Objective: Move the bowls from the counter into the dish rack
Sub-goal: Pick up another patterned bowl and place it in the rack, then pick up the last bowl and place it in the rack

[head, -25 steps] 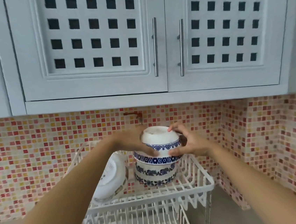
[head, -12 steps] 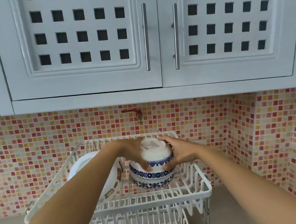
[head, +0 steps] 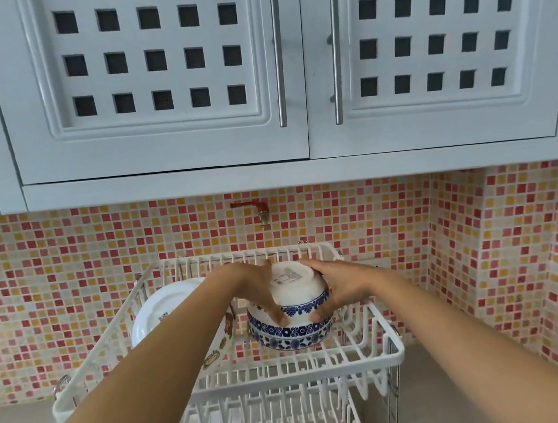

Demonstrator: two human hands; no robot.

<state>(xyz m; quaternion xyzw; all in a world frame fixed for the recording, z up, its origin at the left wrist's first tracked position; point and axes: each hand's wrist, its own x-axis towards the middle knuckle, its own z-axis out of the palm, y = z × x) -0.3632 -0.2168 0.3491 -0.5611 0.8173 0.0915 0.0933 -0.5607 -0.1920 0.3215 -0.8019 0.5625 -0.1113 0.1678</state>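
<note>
Mosaic-tiled wall behind dish rack (head: pixel 385 355); both hands' fingers (head: pixel 316 316) grasp upturned bowl (head: pixel 296 288); seat squarely on lower bowl (head: pixel 291 337), then release.

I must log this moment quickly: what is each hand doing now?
Left hand: closed on the upturned blue-patterned bowl, on its left side.
Right hand: closed on the same bowl, on its right side.

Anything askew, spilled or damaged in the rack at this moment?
Nothing stands out. Both hands, left hand and right hand, hold an upside-down blue-patterned bowl nested on another bowl in the dish rack; no chips or spills visible.
</note>
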